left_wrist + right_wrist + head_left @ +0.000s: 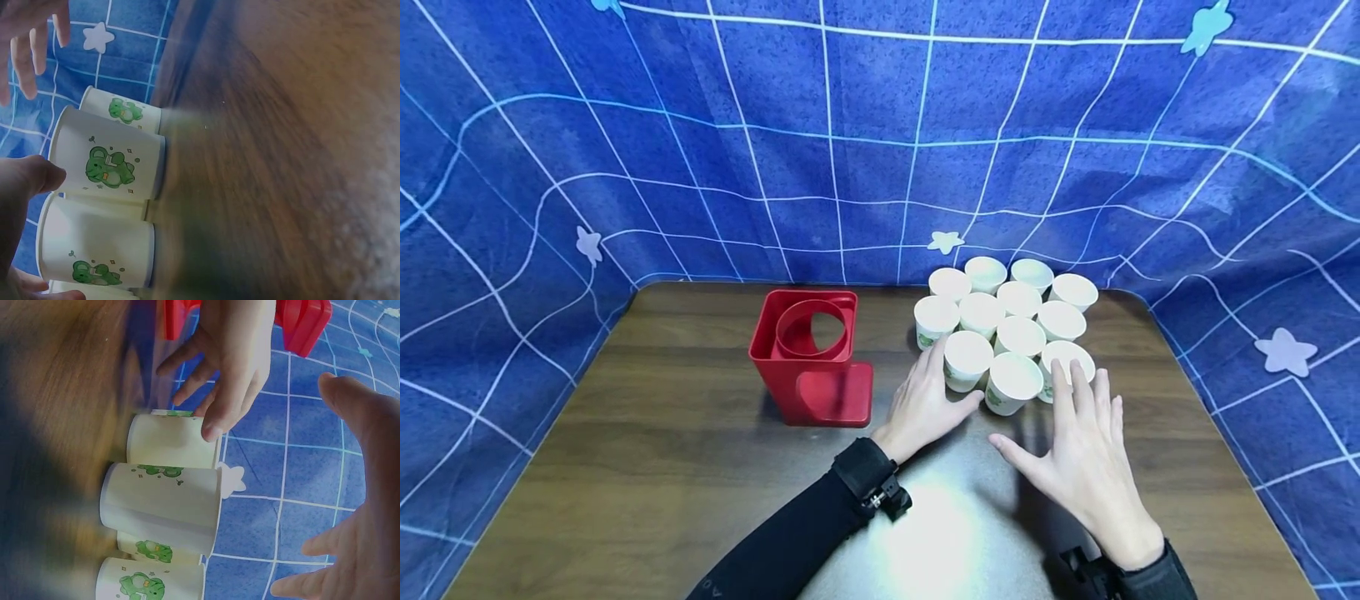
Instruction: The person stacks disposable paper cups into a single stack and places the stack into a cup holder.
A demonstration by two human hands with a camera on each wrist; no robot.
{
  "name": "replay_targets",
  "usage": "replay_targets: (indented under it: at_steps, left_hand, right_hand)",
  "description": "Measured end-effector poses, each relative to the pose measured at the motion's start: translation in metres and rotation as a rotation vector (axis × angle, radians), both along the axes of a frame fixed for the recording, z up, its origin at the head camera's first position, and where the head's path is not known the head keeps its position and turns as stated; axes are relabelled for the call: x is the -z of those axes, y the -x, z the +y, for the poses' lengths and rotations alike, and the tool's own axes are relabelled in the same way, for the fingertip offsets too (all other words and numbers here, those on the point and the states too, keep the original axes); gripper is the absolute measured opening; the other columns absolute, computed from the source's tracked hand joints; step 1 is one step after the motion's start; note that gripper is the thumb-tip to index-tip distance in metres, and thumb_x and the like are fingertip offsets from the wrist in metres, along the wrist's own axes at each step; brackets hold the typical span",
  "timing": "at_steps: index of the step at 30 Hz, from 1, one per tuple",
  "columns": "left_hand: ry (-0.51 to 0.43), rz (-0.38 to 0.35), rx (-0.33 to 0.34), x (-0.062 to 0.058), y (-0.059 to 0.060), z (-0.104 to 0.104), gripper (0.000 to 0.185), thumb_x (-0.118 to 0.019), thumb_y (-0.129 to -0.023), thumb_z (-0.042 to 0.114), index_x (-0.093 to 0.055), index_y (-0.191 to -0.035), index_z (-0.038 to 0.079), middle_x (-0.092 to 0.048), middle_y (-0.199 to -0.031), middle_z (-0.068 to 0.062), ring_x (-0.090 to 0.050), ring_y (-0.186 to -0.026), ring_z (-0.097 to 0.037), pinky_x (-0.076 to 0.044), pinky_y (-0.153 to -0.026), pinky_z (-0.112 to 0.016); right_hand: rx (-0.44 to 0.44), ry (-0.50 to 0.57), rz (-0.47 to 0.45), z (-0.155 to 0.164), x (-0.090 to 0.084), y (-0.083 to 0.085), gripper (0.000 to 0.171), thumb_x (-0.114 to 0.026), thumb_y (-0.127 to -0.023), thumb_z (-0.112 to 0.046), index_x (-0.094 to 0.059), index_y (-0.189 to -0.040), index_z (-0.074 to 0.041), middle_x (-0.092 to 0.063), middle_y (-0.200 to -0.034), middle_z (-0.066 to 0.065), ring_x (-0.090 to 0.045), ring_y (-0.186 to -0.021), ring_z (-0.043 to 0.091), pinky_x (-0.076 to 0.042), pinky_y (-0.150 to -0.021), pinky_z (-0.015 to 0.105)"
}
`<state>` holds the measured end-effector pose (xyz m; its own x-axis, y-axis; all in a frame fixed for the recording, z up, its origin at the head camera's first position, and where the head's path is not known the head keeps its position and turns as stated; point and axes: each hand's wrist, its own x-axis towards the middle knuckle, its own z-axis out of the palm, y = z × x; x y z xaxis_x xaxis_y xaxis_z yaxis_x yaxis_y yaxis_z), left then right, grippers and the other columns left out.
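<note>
Just to the right of the red holder [793, 379] on the worktop [662, 433], we see the left hand [927, 408], its fingers extended and gently bent, thumb held apart. Its fingertips lie along the near left side of the front-left cup [967, 360]; we cannot tell whether they touch it, but the hand grips nothing. The white paper cups [1019, 337], twelve by our count, stand in a tight cluster to the right of the red holder. Farthest right of the red holder, the right hand [1090, 467] is spread wide, thumb well out, holding nothing; from above, its fingertips overlap the front-right cup [1063, 350].

The head view alone gives us the whole red holder: a square-mouthed box with a round ring inside its top and a low tray on its right. The left wrist view shows us green cartoon animals [109, 167] printed on the cups, of which the head view gives only scraps. The right wrist view shows a gap between the right hand and the cups, and catches only parts of the red holder.

The cups stand upright, mouths up, white inside and out, tapering towards their bases.
</note>
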<state>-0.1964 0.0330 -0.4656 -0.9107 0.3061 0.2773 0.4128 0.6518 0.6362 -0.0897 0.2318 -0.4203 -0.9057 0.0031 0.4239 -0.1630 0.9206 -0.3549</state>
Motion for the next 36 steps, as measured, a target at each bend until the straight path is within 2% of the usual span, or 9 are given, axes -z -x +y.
replay_targets:
  at_steps: [5,15,27,32,36]
  left_hand:
    - [-0.03,0.014,0.0,0.003,0.004,0.005,0.094,-0.077,-0.085,0.049,-0.034,-0.157,0.008,-0.055,-0.145,-0.007,-0.057,-0.132,-0.024,-0.053,-0.103,-0.045]
    - [-0.067,0.019,-0.011,0.0,0.01,0.012,0.09,-0.072,-0.09,0.053,-0.036,-0.157,0.004,-0.056,-0.145,-0.013,-0.059,-0.13,-0.029,-0.052,-0.104,-0.047]
    - [-0.05,-0.028,-0.034,-0.003,0.014,0.01,0.083,-0.071,-0.092,0.05,-0.04,-0.156,0.008,-0.059,-0.144,-0.01,-0.06,-0.129,-0.03,-0.053,-0.101,-0.049]
    - [-0.044,-0.021,-0.038,-0.003,0.015,0.011,0.079,-0.071,-0.092,0.049,-0.043,-0.154,0.009,-0.059,-0.145,-0.008,-0.061,-0.129,-0.029,-0.053,-0.101,-0.049]
    - [-0.042,0.009,-0.026,-0.003,0.014,0.011,0.072,-0.072,-0.092,0.047,-0.048,-0.149,0.01,-0.064,-0.135,-0.006,-0.065,-0.121,-0.028,-0.056,-0.094,-0.047]
  right_hand:
    - [0.006,0.002,-0.007,0.001,0.001,-0.001,0.123,-0.083,-0.071,-0.066,-0.026,-0.162,-0.005,-0.035,-0.157,0.034,-0.02,-0.147,0.063,-0.016,-0.112,0.081]
    - [0.012,0.006,-0.023,0.003,0.003,-0.001,0.122,-0.083,-0.071,-0.066,-0.027,-0.161,-0.005,-0.036,-0.155,0.036,-0.021,-0.147,0.062,-0.017,-0.111,0.082]
    - [0.005,0.018,-0.042,0.004,0.005,-0.001,0.121,-0.082,-0.072,-0.066,-0.027,-0.162,-0.006,-0.035,-0.157,0.036,-0.019,-0.148,0.062,-0.015,-0.112,0.081]
    - [0.005,0.024,-0.049,0.003,0.005,-0.002,0.12,-0.082,-0.072,-0.065,-0.028,-0.161,-0.005,-0.034,-0.157,0.036,-0.02,-0.147,0.063,-0.015,-0.113,0.081]
    - [0.007,0.028,-0.068,0.004,0.006,-0.002,0.12,-0.082,-0.073,-0.066,-0.028,-0.161,-0.005,-0.033,-0.157,0.036,-0.018,-0.148,0.062,-0.014,-0.113,0.081]
